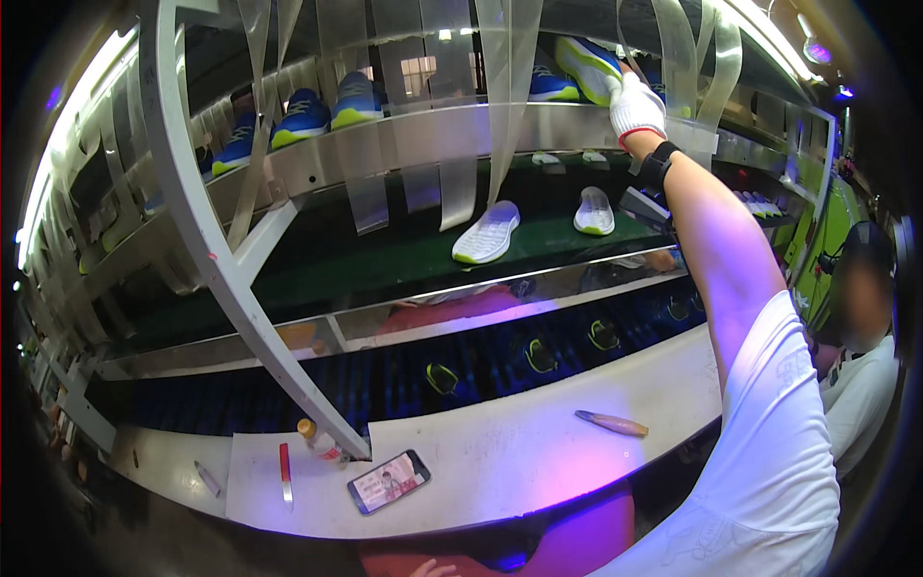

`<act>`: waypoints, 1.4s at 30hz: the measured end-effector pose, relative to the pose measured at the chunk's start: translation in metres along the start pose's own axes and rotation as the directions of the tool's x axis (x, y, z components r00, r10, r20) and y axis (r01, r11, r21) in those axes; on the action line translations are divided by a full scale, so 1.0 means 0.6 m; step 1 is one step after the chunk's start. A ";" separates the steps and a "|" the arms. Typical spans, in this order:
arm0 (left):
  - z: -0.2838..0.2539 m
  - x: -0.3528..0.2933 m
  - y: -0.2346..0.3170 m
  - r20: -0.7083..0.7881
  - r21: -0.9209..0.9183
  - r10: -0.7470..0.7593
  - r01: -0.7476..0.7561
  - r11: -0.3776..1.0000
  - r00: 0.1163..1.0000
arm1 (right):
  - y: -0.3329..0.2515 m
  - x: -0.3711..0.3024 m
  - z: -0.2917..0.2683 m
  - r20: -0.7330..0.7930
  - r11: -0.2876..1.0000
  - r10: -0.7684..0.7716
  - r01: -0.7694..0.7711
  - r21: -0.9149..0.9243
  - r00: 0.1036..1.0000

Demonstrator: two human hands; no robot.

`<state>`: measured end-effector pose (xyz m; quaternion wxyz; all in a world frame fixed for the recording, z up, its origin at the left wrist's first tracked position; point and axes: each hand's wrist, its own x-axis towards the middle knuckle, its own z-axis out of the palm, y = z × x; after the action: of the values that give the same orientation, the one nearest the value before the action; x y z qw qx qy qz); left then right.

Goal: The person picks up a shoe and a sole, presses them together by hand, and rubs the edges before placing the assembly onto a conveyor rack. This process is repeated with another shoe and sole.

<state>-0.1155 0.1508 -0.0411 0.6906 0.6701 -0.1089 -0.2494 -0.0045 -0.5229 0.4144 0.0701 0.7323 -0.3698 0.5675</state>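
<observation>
My right arm reaches up to the top shelf. A white glove with a red cuff covers my right hand (636, 106), which is closed on a blue shoe (588, 67) with a lime and white sole. That shoe is tilted, its sole turned toward me; my fingers are partly hidden behind it. Another blue shoe (552, 85) sits just left of it on the metal shelf (433, 127). Low at the bottom edge, only the fingers of my left hand (435, 569) show, apart and holding nothing visible, above my red-clad lap.
Clear plastic strips (510, 87) hang before the shelf. White soles (486, 233) lie on the green belt (385, 260); dark shoe uppers (540, 356) lie on the lower rollers. The white ledge holds a phone (388, 481), bottle (319, 440) and knife (611, 423). A person (860, 385) is at right.
</observation>
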 end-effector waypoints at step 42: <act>0.223 0.427 0.181 0.440 -0.095 -0.398 0.482 0.871 0.805 | -0.157 -0.412 0.048 0.484 0.859 -0.467 0.250 0.447 0.740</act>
<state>0.0593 -0.0941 0.0287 0.6397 0.5363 -0.0649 -0.5468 0.0560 -0.3561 0.2160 -0.0679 0.9272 -0.1144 0.3502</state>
